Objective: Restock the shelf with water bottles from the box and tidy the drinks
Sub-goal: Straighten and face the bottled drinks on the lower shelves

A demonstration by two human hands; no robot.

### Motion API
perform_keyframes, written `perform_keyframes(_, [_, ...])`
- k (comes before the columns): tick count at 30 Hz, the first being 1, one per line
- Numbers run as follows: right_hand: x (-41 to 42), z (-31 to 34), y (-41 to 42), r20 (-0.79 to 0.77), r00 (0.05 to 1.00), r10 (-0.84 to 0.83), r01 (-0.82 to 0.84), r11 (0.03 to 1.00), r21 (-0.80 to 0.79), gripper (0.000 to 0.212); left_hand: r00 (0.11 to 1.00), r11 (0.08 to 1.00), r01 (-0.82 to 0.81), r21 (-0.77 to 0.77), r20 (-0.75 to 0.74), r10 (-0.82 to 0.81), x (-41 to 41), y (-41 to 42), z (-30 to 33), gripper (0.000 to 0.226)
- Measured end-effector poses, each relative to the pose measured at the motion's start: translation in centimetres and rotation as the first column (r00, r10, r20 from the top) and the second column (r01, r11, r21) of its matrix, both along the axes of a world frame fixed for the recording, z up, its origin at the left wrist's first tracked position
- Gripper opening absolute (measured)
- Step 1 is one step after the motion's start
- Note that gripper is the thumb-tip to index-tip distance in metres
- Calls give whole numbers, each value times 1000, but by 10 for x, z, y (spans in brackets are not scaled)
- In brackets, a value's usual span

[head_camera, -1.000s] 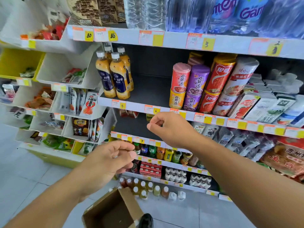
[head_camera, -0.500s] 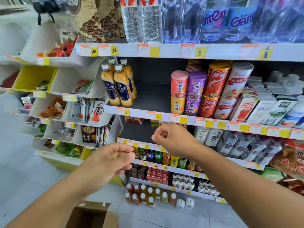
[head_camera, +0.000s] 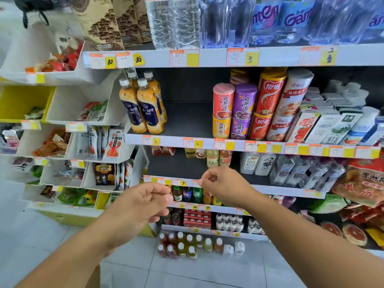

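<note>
Left hand [head_camera: 143,202] raised before white metal shop shelf [head_camera: 207,59], fingers curled and holding nothing, right hand [head_camera: 223,185] likewise curled and holding nothing beside it, clear plastic water bottles [head_camera: 174,21] on top tier, orange milk-tea bottles [head_camera: 141,104] one tier below

Water bottles [head_camera: 207,21] stand on the top shelf [head_camera: 270,57], above tea bottles [head_camera: 143,104] at left and cans [head_camera: 245,111] at right, with bins [head_camera: 62,104] further left.
</note>
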State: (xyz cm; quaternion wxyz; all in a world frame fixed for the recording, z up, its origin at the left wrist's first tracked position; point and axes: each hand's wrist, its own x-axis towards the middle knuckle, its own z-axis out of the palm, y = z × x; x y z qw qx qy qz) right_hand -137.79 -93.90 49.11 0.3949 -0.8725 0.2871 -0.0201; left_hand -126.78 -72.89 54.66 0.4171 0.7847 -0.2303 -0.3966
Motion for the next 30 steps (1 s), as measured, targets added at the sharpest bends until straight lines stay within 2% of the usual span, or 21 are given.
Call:
perform_keyframes(8, [32,-31,36,-43,990,-131,133,989,56,20,991,994,106,-7,-77,-106,55,11,-40,19])
perform_keyframes(13, [71,-95,58,-51,980,-192,195,977,87,23,979,995,104,12,-179,-100,89,16,-115,15])
perform_keyframes(20, [127,-288,70,-134,979,-154,174,972,156,26,971,985,-14,169,-234,54,117,35,-320,4])
perform_keyframes(22, [137,-352,75,-144,978,-148,170,972,160,21,970,970,-62,237,-213,114,121,43,-391,17])
perform_keyframes(25, [145,-449,86,-185,974,-129,163,970,180,18,967,945,-95,312,-197,162,125,49,-483,1])
perform_keyframes(30, [156,-583,100,-270,959,-85,141,971,195,13,984,915,-140,379,-47,170,142,41,-608,7])
